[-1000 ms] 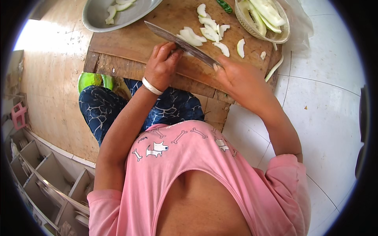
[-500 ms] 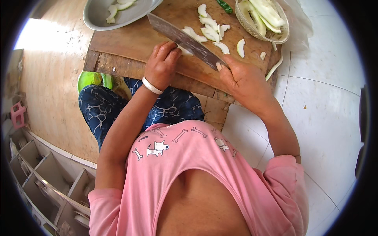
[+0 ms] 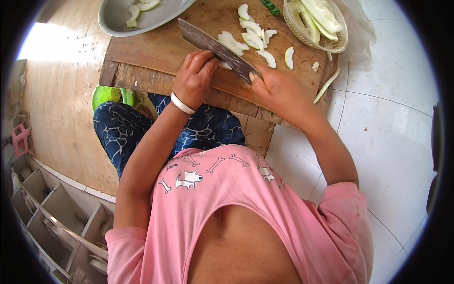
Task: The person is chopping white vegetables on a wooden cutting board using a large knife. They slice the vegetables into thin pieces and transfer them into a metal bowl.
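Right grip point(image 3: 281, 90) clenched knife point(image 3: 213, 48), blade slanting leftward and away to left grip point(image 3: 195, 75). Latter, nearer, held pale vegetable piece point(image 3: 226, 66), jutting just rightward beside blade; piece's long axis seemed mostly hidden.

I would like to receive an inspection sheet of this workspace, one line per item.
Surface: wooden board with pale slices scattered on it.
Job's things: large knife; metal bowl holding several slices; basket of pale green pieces.
Clutter: dark green pepper-like item near the basket; pale strip by the board's right edge.
Hands: left hand curled at a pale piece beside the knife; right hand grips the knife.
Cables: nothing seen.
Surroundings: pale tiled floor; partly hidden bright green container.
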